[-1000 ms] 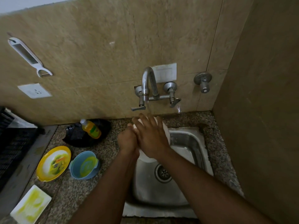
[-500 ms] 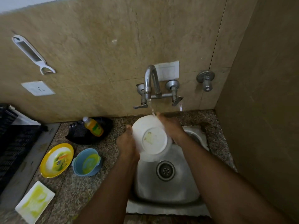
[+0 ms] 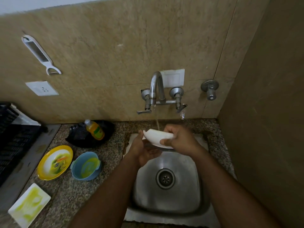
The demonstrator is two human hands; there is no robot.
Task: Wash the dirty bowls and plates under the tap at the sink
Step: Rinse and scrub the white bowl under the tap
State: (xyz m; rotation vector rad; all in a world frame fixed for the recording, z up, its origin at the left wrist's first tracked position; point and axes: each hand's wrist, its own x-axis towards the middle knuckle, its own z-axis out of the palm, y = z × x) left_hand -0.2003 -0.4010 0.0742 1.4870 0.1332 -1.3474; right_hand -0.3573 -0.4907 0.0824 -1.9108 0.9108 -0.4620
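So you've got the white bowl [image 3: 158,138] over the back of the sink [image 3: 166,201], tipped nearly edge-on, water from the tap [image 3: 156,86] hitting its upper rim; your right hand [image 3: 180,139] grips its right side, fingers curled over the rim, thumb underneath; your left hand [image 3: 142,151] sits at its left edge, palm up, fingers loosely spread below it; yellow plate [image 3: 55,162], blue bowl [image 3: 86,165] and white square plate [image 3: 29,204] wait dirty on the counter [image 3: 69,195] at left, near the soap bottle [image 3: 95,130].
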